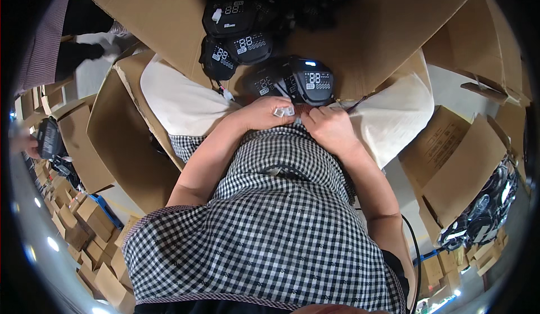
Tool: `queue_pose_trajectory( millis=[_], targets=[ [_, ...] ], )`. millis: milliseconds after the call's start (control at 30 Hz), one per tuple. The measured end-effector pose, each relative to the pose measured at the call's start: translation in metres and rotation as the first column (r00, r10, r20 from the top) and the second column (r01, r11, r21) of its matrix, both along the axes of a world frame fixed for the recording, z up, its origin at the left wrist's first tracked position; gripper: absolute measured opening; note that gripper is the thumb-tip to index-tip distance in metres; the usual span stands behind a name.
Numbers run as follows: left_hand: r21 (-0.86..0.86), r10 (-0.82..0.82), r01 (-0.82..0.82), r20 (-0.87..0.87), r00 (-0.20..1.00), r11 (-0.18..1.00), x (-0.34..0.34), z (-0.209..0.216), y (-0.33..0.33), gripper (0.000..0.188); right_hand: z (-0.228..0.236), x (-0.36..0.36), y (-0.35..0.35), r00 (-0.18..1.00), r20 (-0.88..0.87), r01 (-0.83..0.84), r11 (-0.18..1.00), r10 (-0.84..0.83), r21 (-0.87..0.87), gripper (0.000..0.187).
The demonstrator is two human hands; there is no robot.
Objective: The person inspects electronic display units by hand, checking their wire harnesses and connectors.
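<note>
My left hand [266,113] is closed round white plastic wire connectors [283,112] in front of my apron. Beside it, my right hand [332,127] is closed in a pinch, its fingertips close to the left hand's. What lies between the right fingertips is mostly hidden. Just beyond both hands rests a black digital instrument display [313,82] with printed white digits and symbols. Another dark display [263,82] lies to its left, partly in shadow. Farther off, several similar displays, among them one [250,48] near a loose white plug [217,15], sit on the cardboard.
An open cardboard box [129,139] stands at my left. On the right, another box [464,173] stands by a heap of black cabled parts [484,213]. At the far left, another person's hand [23,145] holds a black device [49,138]. More cartons [95,224] stand behind.
</note>
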State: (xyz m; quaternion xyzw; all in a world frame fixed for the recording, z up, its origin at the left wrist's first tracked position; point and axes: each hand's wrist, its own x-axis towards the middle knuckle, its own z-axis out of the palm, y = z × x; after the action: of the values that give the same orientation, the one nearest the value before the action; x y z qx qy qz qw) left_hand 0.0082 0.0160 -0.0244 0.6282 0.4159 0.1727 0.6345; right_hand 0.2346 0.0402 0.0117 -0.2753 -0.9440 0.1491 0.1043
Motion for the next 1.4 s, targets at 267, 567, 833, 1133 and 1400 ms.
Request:
queue_pose_trajectory(
  millis=[267, 567, 833, 1133, 1400],
  targets=[
    [-0.048, 0.729, -0.738, 0.210, 0.651, 0.673, -0.011, 0.070, 0.012, 0.022, -0.015, 0.014, 0.011, 0.827, -0.095, 0.513, 0.813, -0.554, -0.274, 0.003],
    [0.550, 0.885, -0.832, 0.423, 0.197, -0.078, -0.173, 0.202, -0.109, 0.048, -0.026, 0.018, 0.026, 0.861, 0.005, 0.465, 0.781, -0.509, -0.417, 0.011],
    [0.518, 0.736, -0.703, -0.677, 0.012, 0.488, -0.186, 0.090, -0.150, 0.036, -0.023, 0.012, 0.034, 0.884, 0.004, 0.432, 0.813, -0.468, -0.390, 0.014],
    [0.639, 0.896, -0.639, -0.206, 0.394, 0.428, -0.105, 0.132, 0.025, 0.037, -0.048, -0.047, 0.095, 0.688, 0.094, 0.278, 0.142, -0.720, -0.950, 0.023],
    [0.707, 0.872, -0.525, -0.459, 0.169, 0.474, -0.089, 0.044, 0.153, 0.075, -0.074, -0.136, 0.148, 0.405, 0.111, -0.125, -0.175, -0.908, -0.977, 0.026]
  ],
)
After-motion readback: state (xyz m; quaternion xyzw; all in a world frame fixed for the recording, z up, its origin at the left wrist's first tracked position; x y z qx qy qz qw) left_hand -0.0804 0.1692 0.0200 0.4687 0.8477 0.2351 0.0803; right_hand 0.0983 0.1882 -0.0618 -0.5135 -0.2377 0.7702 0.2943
